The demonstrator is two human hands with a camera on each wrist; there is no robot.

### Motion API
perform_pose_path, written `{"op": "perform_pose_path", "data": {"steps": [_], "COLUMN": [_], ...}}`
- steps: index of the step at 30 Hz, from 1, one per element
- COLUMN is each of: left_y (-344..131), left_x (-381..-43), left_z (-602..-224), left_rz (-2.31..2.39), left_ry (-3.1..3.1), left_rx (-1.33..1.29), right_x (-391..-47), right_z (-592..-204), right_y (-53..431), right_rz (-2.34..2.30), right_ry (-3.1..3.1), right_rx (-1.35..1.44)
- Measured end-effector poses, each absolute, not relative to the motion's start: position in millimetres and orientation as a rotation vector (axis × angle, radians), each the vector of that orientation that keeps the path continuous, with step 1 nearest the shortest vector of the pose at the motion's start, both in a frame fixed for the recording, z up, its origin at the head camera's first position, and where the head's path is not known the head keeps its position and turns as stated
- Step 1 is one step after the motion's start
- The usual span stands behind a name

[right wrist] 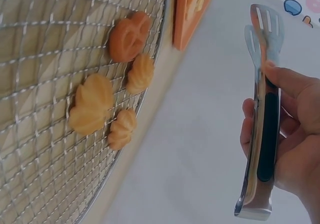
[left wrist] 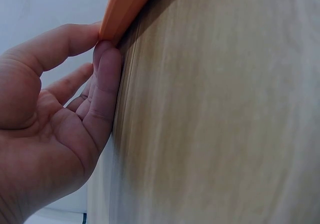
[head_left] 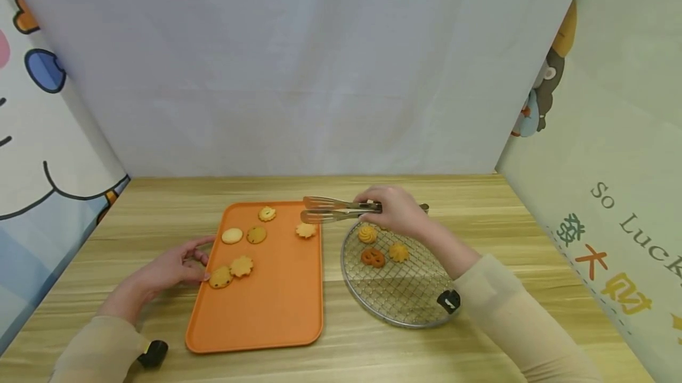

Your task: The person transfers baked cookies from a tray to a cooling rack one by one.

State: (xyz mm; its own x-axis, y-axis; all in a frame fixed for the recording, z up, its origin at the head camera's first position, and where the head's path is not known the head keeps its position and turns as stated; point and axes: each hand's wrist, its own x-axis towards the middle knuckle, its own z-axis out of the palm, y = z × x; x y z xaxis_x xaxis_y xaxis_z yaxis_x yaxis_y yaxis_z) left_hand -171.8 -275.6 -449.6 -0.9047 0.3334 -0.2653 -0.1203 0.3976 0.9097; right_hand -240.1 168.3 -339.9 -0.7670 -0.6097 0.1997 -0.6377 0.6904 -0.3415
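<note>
An orange tray [head_left: 266,318] lies left of centre on the table with several cookies on it, among them a pale round cookie [head_left: 231,236] and a flower-shaped cookie [head_left: 241,266]. My left hand [head_left: 165,267] pinches its left rim, thumb above and fingers at the underside in the left wrist view. Metal tongs [right wrist: 268,134] with dark grips are in my right hand [head_left: 395,211], raised over the far side of a round wire rack [head_left: 405,297]. The slotted tong heads point left, slightly parted, nothing between them, overlapping the tray's far right corner in the head view.
On the rack sit a brown pretzel cookie [head_left: 373,257], a swirl cookie [head_left: 367,234], a ridged cookie [head_left: 399,252] and another, mostly behind my hand in the head view. A pale cloth wall [head_left: 319,75] stands along the table's back, with printed panels at both sides.
</note>
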Motion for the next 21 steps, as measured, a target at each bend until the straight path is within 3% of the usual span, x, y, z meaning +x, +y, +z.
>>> {"op": "perform_pose_path", "data": {"steps": [21], "left_y": [-275.6], "left_x": [-173.2], "left_z": [-451.7], "left_rz": [1.54], "left_ry": [2.217], "left_rx": [0.206], "right_x": [-237.5], "right_z": [-351.9], "right_y": [108.2], "right_rz": [0.632], "right_ry": [-2.83], "right_rx": [1.087]}}
